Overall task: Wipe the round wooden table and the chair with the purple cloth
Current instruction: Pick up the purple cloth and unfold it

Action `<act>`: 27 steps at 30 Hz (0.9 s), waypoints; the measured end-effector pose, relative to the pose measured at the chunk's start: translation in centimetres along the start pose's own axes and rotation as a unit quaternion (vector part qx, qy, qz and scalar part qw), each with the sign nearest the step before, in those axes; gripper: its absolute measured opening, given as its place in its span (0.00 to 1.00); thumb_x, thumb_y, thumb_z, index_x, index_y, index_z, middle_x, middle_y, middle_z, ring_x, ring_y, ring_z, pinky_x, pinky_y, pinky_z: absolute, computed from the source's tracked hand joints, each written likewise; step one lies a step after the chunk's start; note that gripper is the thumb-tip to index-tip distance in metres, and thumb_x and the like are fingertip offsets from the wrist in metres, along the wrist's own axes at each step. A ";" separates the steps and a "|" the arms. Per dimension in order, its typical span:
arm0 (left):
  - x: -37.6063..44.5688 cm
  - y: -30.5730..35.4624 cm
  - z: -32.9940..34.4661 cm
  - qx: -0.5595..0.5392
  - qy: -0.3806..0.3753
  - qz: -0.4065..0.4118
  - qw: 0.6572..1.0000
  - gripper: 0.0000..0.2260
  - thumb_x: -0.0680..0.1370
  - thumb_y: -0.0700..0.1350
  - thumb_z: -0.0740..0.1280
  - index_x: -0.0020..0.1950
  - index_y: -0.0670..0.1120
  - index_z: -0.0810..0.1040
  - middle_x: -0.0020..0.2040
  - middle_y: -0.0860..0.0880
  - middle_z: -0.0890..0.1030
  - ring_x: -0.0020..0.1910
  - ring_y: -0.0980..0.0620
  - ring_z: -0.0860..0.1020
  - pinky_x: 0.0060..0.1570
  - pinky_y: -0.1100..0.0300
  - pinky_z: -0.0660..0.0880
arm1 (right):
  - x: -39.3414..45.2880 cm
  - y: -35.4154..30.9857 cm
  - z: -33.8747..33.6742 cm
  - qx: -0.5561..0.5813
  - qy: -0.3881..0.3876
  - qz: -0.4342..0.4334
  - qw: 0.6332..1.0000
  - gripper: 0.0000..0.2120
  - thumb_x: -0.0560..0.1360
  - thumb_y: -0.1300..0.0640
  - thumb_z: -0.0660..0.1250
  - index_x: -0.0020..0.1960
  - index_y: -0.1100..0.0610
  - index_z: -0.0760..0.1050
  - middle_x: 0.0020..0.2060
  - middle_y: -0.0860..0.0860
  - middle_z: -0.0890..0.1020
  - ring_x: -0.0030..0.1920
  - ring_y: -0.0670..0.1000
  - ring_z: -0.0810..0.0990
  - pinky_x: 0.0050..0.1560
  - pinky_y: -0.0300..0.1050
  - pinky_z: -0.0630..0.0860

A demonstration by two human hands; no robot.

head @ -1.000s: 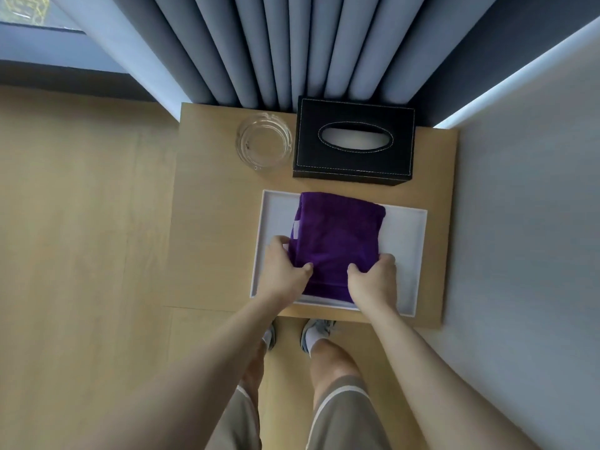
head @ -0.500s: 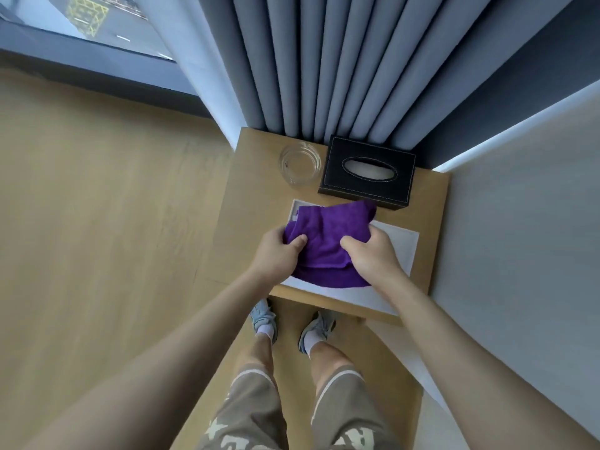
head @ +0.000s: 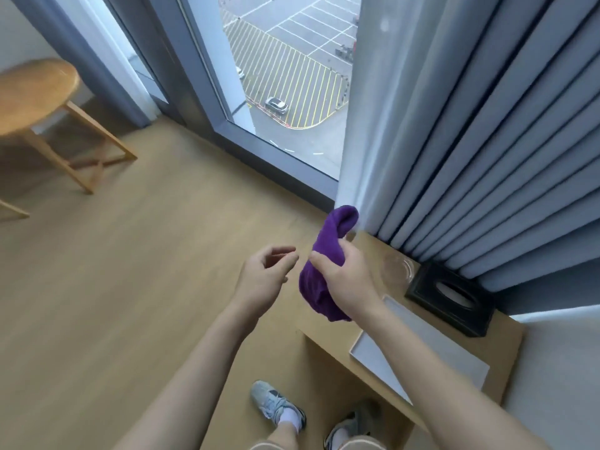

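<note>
My right hand [head: 344,280] grips the bunched purple cloth [head: 324,258] in the air, above the near-left corner of a small wooden side table [head: 506,345]. Part of the cloth sticks up above my fist and part hangs below it. Just left of the cloth, my left hand [head: 263,280] hovers with loosely curled fingers and holds nothing. The round wooden table [head: 35,92] stands at the far left on crossed wooden legs, well away from both hands. No chair is in view.
On the side table lie a white tray [head: 422,355], a glass ashtray [head: 397,269] and a black tissue box [head: 451,297]. Grey curtains [head: 470,125] hang behind it, beside a floor-length window [head: 285,76]. Wooden floor stretches between me and the round table.
The cloth has been lifted off the white tray. My left hand has let go of it and only the right hand holds it. My view has swung left, bringing the round table in.
</note>
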State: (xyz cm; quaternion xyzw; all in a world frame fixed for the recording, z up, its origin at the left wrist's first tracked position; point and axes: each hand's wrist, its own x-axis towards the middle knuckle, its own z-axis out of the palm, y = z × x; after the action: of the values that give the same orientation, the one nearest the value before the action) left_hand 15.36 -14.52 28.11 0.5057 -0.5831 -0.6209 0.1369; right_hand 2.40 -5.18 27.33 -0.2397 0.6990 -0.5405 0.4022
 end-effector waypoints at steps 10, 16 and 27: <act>-3.7 -0.4 -20.4 -0.142 0.026 -0.007 0.989 0.14 0.82 0.56 0.67 0.56 0.49 0.86 0.55 0.43 0.87 0.55 0.44 0.86 0.49 0.57 0.81 | -0.3 -7.3 22.1 0.044 -0.269 -0.015 0.962 0.19 0.76 0.52 0.57 0.40 0.70 0.65 0.35 0.59 0.70 0.37 0.57 0.68 0.39 0.57 0.66; -3.0 -1.6 -30.1 -0.194 0.132 -0.009 0.972 0.13 0.87 0.44 0.61 0.55 0.48 0.86 0.54 0.44 0.88 0.54 0.45 0.86 0.51 0.55 0.82 | 2.7 -10.7 29.3 -0.070 -0.330 -0.048 0.940 0.14 0.70 0.55 0.67 0.46 0.66 0.71 0.36 0.53 0.76 0.35 0.52 0.75 0.35 0.44 0.70; 7.4 -2.2 -44.3 -0.161 0.313 -0.041 0.935 0.07 0.82 0.37 0.65 0.52 0.42 0.83 0.44 0.43 0.86 0.41 0.46 0.83 0.43 0.52 0.79 | 17.7 -13.1 37.7 -0.144 -0.264 -0.043 0.953 0.10 0.67 0.52 0.72 0.40 0.55 0.73 0.33 0.51 0.80 0.35 0.50 0.80 0.37 0.46 0.76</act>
State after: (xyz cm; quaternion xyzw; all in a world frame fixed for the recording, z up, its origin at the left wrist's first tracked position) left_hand 47.83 -45.41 31.24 0.6690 -0.3814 -0.5220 0.3667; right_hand 22.14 -43.95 30.96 -0.4590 0.6274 -0.3680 0.5102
